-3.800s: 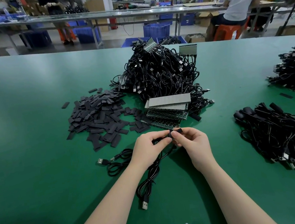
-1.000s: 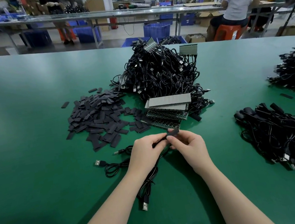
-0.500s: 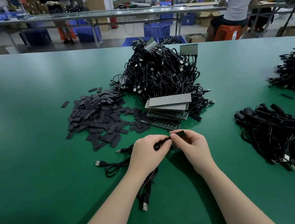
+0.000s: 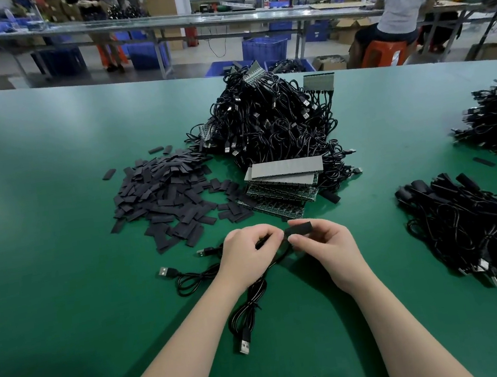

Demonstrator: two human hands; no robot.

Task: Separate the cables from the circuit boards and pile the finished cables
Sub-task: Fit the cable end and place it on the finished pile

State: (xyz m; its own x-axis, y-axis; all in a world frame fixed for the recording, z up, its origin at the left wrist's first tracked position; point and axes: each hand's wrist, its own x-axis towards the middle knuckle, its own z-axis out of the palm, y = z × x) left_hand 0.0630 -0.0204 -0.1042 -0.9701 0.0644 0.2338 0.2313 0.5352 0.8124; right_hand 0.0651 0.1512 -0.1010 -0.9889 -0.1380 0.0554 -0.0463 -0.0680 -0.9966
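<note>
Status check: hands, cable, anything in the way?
Left hand grips cable end. Right hand pinches black sleeve. Nothing between the hands and the finished pile at right.

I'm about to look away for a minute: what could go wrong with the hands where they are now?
The right hand pinches a black sleeve at the cable end held by the left hand; it may slip. The loose USB plug could snag on the other cables when lifted.

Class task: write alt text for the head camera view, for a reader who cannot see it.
Two bare hands work over a green table: the left hand grips a black cable, the right hand pinches a short black sleeve. Behind lie loose sleeves, stacked circuit boards and a tangled cable heap.
</note>
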